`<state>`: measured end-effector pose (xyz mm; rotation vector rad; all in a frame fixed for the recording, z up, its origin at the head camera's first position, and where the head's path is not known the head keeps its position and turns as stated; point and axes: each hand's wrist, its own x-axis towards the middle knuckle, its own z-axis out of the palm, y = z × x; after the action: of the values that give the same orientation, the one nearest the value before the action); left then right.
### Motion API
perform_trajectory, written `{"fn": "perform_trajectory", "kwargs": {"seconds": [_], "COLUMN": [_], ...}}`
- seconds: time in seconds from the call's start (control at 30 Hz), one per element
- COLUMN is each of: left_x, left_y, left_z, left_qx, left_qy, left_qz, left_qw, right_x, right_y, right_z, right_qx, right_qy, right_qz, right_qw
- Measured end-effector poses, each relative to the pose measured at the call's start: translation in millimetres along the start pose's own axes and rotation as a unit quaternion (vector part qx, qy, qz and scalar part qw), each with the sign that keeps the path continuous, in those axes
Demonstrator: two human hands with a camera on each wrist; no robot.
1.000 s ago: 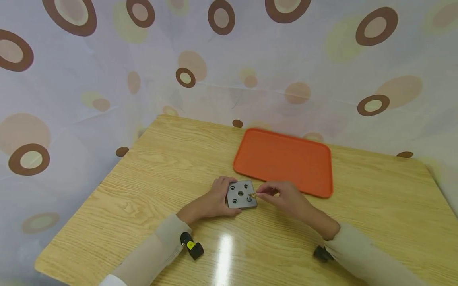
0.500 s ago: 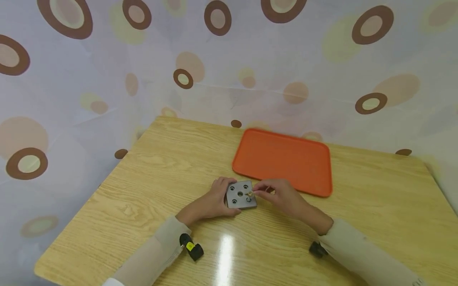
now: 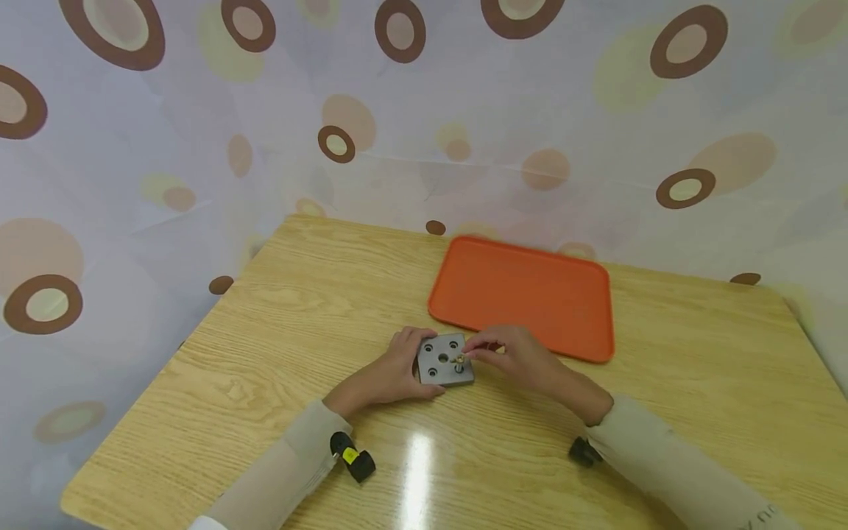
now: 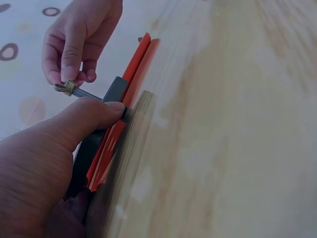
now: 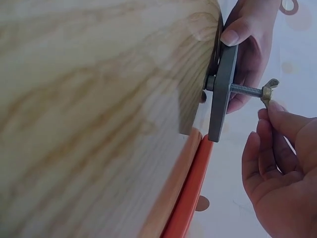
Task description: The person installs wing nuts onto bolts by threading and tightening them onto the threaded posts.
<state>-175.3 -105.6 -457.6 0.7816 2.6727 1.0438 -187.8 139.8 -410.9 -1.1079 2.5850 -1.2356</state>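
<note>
A grey square metal plate with several holes is held just over the table by my left hand, thumb on the near edge and fingers at the far side. Through one hole runs a threaded bolt, its head under the plate. At the bolt's free end sits a brass wing nut, with bare thread between it and the plate. My right hand pinches one wing of that nut with thumb and forefinger; the right wrist view shows the other fingers loosely curled.
Just behind the plate and to the right lies an orange tray on the wood-grain table. A spotted curtain hangs along the far and left table edges. Each sleeve carries a black wrist camera.
My right hand has shifted slightly left toward the bolt, and the wing nut has turned and now shows over the bolt's end. My left hand keeps its hold on the plate.
</note>
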Motion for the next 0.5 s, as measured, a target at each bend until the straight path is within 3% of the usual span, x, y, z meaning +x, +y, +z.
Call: {"fn": "perform_trajectory", "kwargs": {"seconds": [0.5], "left_x": [-1.0], "left_y": [1.5], "left_z": [-3.0], "left_qx": [-0.005], "left_qy": [-0.011], "left_qz": [0.001], "left_qw": [0.9999], "right_x": [-0.8], "right_y": [-1.9], "right_z": [-4.3], "right_qx": [-0.014], "right_qy": [-0.018], "right_qz": [0.0], "right_qw": [0.9997]}}
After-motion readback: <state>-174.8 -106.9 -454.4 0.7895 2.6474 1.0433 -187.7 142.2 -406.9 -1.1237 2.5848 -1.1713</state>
